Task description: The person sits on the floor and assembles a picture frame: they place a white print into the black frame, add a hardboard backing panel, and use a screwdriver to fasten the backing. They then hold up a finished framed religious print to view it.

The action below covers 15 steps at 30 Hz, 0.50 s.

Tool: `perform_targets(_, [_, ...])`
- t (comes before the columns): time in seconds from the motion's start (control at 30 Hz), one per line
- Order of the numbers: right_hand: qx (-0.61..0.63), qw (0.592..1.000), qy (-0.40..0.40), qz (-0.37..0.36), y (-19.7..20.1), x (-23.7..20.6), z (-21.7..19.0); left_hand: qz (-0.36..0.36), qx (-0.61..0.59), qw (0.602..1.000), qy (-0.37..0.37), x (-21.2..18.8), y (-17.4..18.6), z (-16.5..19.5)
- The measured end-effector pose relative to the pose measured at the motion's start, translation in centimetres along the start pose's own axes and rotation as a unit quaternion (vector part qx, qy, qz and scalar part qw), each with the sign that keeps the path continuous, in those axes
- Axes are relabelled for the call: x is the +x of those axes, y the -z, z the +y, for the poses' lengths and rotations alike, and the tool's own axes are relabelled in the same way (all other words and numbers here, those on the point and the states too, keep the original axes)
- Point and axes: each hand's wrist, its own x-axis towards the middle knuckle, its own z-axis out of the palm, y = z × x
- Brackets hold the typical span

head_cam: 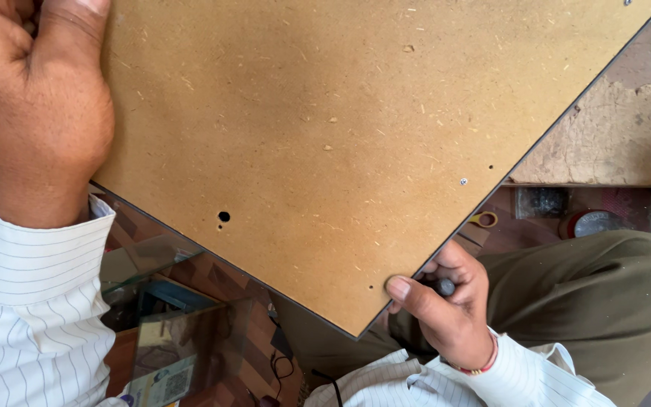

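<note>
A large brown fibreboard panel (340, 128) fills most of the view, set at an angle with one corner pointing toward me. It has a round hole (224, 216) near its lower left edge and a small screw (463, 182) near its right edge. My left hand (35, 98) rests on the panel's upper left part, fingers curled in. At the edge close to the near corner, my right hand (446, 309) pinches the panel with the thumb on top, and a small dark rounded object (445, 286) shows among its fingers.
Below the panel lie glass sheets (182, 332) over a brown patterned floor, with a black cable (284, 369). My olive trouser leg (589, 301) is at the right. A rough slab (619, 128), a round red-rimmed tin (593, 222) and yellow scissor handles (484, 219) lie beyond.
</note>
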Motion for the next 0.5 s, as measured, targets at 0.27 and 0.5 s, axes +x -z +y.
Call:
perform_targets(0.27, [-0.045, 0.997, -0.018, 0.061, -0.7, 0.2, -0.1, 0.025, -0.127, 0.986, -0.102, 0.2, -5.2, -3.8])
perform_targets(0.5, [-0.112, 0.984, -0.062, 0.121, 0.2, 1.0, 1.5, 0.012, -0.245, 0.969, 0.003, 0.4, -17.5, -8.9])
